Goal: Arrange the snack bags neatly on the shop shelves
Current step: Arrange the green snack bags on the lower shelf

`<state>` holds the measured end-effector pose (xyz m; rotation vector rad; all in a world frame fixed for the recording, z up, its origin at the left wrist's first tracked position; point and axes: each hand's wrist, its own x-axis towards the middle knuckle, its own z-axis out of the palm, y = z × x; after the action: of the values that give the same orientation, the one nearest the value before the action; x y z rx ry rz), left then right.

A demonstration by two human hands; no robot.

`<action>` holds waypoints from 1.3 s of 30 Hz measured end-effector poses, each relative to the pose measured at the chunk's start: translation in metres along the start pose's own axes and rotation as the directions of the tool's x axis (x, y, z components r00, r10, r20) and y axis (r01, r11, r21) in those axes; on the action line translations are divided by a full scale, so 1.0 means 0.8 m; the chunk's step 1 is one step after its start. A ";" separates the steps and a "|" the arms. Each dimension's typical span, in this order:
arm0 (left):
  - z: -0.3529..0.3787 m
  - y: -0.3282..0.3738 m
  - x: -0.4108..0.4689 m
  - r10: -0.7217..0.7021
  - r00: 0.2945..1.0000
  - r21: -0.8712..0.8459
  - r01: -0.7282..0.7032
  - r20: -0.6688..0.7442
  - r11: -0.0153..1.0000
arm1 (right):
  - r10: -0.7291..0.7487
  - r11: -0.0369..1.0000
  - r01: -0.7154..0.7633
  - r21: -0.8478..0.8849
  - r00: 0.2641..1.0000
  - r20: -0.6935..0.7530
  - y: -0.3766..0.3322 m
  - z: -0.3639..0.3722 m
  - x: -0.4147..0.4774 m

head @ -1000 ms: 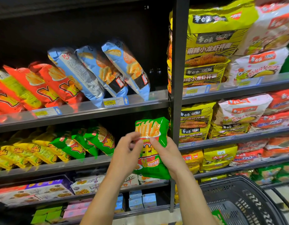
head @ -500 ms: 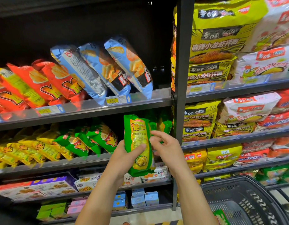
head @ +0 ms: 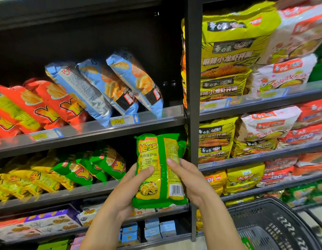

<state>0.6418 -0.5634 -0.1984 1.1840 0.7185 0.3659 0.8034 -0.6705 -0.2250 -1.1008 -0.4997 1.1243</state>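
In the head view, the green snack bag (head: pixel 156 170) stands upright just left of the black post (head: pixel 191 69), its back panel and barcode toward the camera, so it probably needs turning to face out. The left hand (head: pixel 127 192) and right hand (head: pixel 187 181) each curl round one side edge, steadying it in front of the gap left of the post, where matching green bags (head: pixel 95 166) lean further left

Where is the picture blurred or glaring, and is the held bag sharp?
Head view: the green bag is sharp, its print readable; the red bags at the left edge smear; glare streaks the clear shelf strip; the basket blurs.
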 end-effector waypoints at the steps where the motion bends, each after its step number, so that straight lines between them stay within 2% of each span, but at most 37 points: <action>1: -0.002 0.000 0.001 0.014 1.000 0.046 -0.014 0.002 0.999 | -0.026 1.000 0.025 -0.014 1.000 -0.003 0.000 -0.003 0.000; 5: -0.011 -0.002 0.005 0.092 0.996 0.135 -0.091 0.003 0.987 | -0.101 0.993 0.102 -0.061 0.995 0.014 0.004 -0.016 0.002; 10: -0.012 -0.006 0.003 0.178 0.984 0.199 -0.179 0.022 0.964 | -0.139 0.989 0.142 -0.031 0.988 0.072 0.009 -0.026 0.003; 15: -0.010 -0.006 0.002 0.194 0.980 0.217 -0.196 0.033 0.956 | -0.154 0.988 0.156 -0.018 0.985 0.084 0.010 -0.031 0.003; 23: -0.003 -0.006 0.005 0.170 0.986 0.184 -0.166 -0.004 0.969 | -0.114 0.993 0.113 -0.042 0.994 -0.001 0.004 -0.028 0.000; 26: 0.003 -0.002 0.005 0.186 0.981 0.193 -0.172 -0.056 0.966 | -0.075 0.997 0.075 0.021 0.997 -0.010 0.008 -0.028 0.001; 31: 0.014 0.010 0.000 0.159 0.986 0.144 -0.152 -0.045 0.978 | -0.006 0.953 0.006 0.301 1.000 0.000 0.012 -0.036 0.000; 33: 0.015 0.013 -0.001 0.147 0.988 0.141 -0.139 -0.048 0.980 | -0.007 0.962 0.005 0.275 1.000 0.006 0.011 -0.034 -0.001; 39: 0.022 0.006 -0.005 0.052 0.998 0.188 -0.043 -0.040 0.981 | -0.040 0.999 0.041 0.010 0.997 -0.062 0.000 -0.007 -0.004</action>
<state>0.6516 -0.5763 -0.1894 1.3764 0.7772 0.3717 0.8070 -0.6756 -0.2267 -1.1071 -0.4648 1.0538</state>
